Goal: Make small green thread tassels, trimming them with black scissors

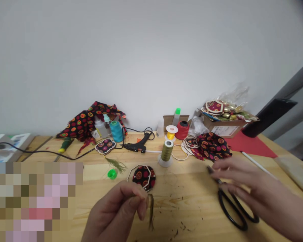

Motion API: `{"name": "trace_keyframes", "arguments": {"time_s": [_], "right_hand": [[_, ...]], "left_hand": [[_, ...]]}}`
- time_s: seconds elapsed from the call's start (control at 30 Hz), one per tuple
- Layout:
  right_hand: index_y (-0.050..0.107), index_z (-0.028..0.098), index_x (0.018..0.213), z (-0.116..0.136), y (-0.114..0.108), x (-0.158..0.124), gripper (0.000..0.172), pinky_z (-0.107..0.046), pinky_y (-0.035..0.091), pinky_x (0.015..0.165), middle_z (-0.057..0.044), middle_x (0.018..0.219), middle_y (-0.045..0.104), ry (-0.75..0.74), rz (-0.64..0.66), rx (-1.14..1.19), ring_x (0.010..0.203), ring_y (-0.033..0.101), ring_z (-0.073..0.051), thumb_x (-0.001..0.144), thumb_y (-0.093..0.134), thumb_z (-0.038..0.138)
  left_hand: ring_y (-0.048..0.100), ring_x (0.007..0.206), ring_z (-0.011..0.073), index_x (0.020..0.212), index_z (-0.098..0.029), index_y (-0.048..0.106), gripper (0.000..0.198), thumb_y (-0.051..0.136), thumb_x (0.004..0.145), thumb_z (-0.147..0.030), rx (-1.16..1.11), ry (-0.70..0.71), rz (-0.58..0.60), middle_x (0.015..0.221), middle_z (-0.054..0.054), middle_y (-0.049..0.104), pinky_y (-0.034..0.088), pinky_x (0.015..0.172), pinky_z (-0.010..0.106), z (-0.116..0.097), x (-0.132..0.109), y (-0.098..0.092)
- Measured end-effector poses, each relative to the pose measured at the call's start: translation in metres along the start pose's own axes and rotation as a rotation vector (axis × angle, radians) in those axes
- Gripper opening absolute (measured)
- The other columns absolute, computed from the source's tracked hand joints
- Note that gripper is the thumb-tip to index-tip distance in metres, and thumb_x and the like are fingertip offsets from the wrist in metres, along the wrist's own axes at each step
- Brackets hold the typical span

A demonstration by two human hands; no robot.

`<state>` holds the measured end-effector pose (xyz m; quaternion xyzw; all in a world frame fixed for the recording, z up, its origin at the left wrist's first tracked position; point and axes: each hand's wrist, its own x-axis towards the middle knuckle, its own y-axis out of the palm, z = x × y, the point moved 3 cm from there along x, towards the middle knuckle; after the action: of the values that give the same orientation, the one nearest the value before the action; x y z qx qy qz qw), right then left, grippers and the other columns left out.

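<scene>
Working at a wooden table (197,208), with a screwdriver (66,145) and draped patterned fabric (80,125) at left, and with bottles (100,127) and a teal spool (116,131) standing close to the cloth, apparently for easy reach. Displaying next a flower-shaped ornament (105,146) with a green tassel (116,164), near a green cap (112,173); beyond, resting a black glue gun (137,146) on the table, aiming leftward, presumably parked clear of the working space.

Pinching a bundle of olive threads (151,213) between thumb and fingertips of the left hand (121,208), just in front of an octagonal frame (149,176) overlapping a patterned disc (141,174); apparently gripping near the bent top to stop the strands from spreading. Pointing the loose ends downward, toward the table's near side, and running the bundle's long axis almost upright in the view.

Standing an olive spool (167,151) upright farther back, probably for ready supply, with a yellow spool (170,135) and a red spool (182,130) behind. Holding the right hand (244,188) over black-handled scissors (227,215), extending fingers slightly apart but, through blur, not revealing any contact or grip. Bordering, at far right, on a cardboard box (224,130).
</scene>
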<state>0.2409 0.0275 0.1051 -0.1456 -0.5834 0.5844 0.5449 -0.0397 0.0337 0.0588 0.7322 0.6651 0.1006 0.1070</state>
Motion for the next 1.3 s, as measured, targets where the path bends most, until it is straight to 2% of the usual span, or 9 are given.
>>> {"name": "trace_keyframes", "arguments": {"time_s": [0.07, 0.1, 0.2, 0.37, 0.57, 0.67, 0.8, 0.93, 1.3], "right_hand": [[0.067, 0.031, 0.104, -0.002, 0.013, -0.013, 0.035, -0.024, 0.057, 0.063, 0.0, 0.097, 0.073, -0.019, 0.265, 0.027, 0.083, 0.07, -0.018, 0.075, 0.062, 0.013], [0.065, 0.03, 0.109, -0.001, 0.017, -0.016, 0.038, -0.024, 0.058, 0.066, -0.001, 0.1, 0.073, 0.008, 0.302, 0.042, 0.085, 0.07, -0.018, 0.076, 0.061, 0.011], [0.064, 0.027, 0.11, 0.013, 0.029, -0.009, 0.03, -0.027, 0.056, 0.08, -0.004, 0.107, 0.071, 0.126, 0.165, 0.158, 0.096, 0.067, -0.018, 0.085, 0.054, 0.015], [0.064, 0.027, 0.112, 0.047, 0.064, 0.021, 0.027, -0.024, 0.046, 0.096, 0.0, 0.115, 0.068, 0.219, -0.077, 0.715, 0.11, 0.06, -0.013, 0.092, 0.048, 0.017], [0.054, 0.024, 0.129, 0.069, 0.097, 0.031, 0.037, -0.032, 0.045, 0.097, -0.005, 0.123, 0.063, 0.159, 0.162, 1.186, 0.113, 0.058, -0.017, 0.094, 0.046, 0.034], [0.064, 0.024, 0.115, 0.059, 0.108, 0.021, 0.027, -0.032, 0.048, 0.088, -0.004, 0.112, 0.07, 0.228, 0.244, 1.015, 0.102, 0.063, -0.018, 0.092, 0.052, 0.029], [0.07, 0.017, 0.091, 0.031, 0.117, 0.011, 0.017, -0.035, 0.047, 0.076, -0.007, 0.087, 0.07, 0.361, 0.127, 0.357, 0.085, 0.061, -0.022, 0.083, 0.058, 0.01], [0.07, 0.018, 0.08, 0.027, 0.128, 0.014, 0.015, -0.033, 0.043, 0.072, -0.007, 0.085, 0.067, 0.305, 0.282, -0.093, 0.083, 0.058, -0.023, 0.083, 0.059, 0.009], [0.068, 0.013, 0.073, 0.036, 0.152, 0.018, 0.022, -0.034, 0.041, 0.068, -0.012, 0.079, 0.067, 0.259, 0.315, -0.198, 0.079, 0.058, -0.024, 0.08, 0.052, -0.001]], "left_hand": [[0.05, 0.057, 0.0138, 0.065, -0.022, 0.068, 0.018, 0.071, 0.075, -0.036, 0.005, -0.037, -0.014, 0.054, -0.002, 0.055, 0.04, 0.057, 0.026, 0.003, 0.001, 0.002], [0.05, 0.057, 0.014, 0.065, -0.021, 0.068, 0.017, 0.071, 0.075, -0.036, 0.012, -0.054, -0.019, 0.054, -0.002, 0.055, 0.04, 0.057, 0.026, 0.005, 0.001, 0.003], [0.05, 0.057, 0.0144, 0.064, -0.02, 0.068, 0.018, 0.07, 0.076, -0.033, 0.056, -0.081, -0.029, 0.055, -0.001, 0.055, 0.04, 0.056, 0.026, 0.01, 0.001, 0.007], [0.049, 0.056, 0.0142, 0.062, -0.018, 0.066, 0.02, 0.069, 0.076, -0.033, 0.095, -0.082, -0.028, 0.054, -0.001, 0.055, 0.038, 0.054, 0.025, 0.015, 0.001, 0.015], [0.049, 0.057, 0.0141, 0.061, -0.019, 0.065, 0.022, 0.069, 0.076, -0.034, 0.099, -0.093, -0.026, 0.054, -0.001, 0.055, 0.04, 0.057, 0.025, 0.015, 0.002, 0.017], [0.048, 0.056, 0.0122, 0.062, -0.02, 0.066, 0.02, 0.07, 0.076, -0.033, 0.098, -0.109, -0.031, 0.055, -0.003, 0.056, 0.039, 0.056, 0.021, 0.018, 0.002, 0.011], [0.049, 0.059, 0.0115, 0.06, -0.019, 0.065, 0.02, 0.072, 0.073, -0.033, 0.113, -0.205, -0.069, 0.058, -0.002, 0.059, 0.04, 0.055, 0.018, 0.025, 0.002, 0.003], [0.046, 0.056, 0.0104, 0.057, -0.017, 0.065, 0.024, 0.072, 0.073, -0.035, 0.142, -0.313, -0.05, 0.056, -0.002, 0.058, 0.037, 0.052, 0.018, 0.033, 0.002, 0.007], [0.032, 0.049, 0.0079, 0.06, -0.014, 0.066, 0.03, 0.068, 0.075, -0.04, 0.132, -0.4, -0.019, 0.054, -0.001, 0.054, 0.022, 0.048, 0.021, 0.048, 0.005, 0.006]]}}
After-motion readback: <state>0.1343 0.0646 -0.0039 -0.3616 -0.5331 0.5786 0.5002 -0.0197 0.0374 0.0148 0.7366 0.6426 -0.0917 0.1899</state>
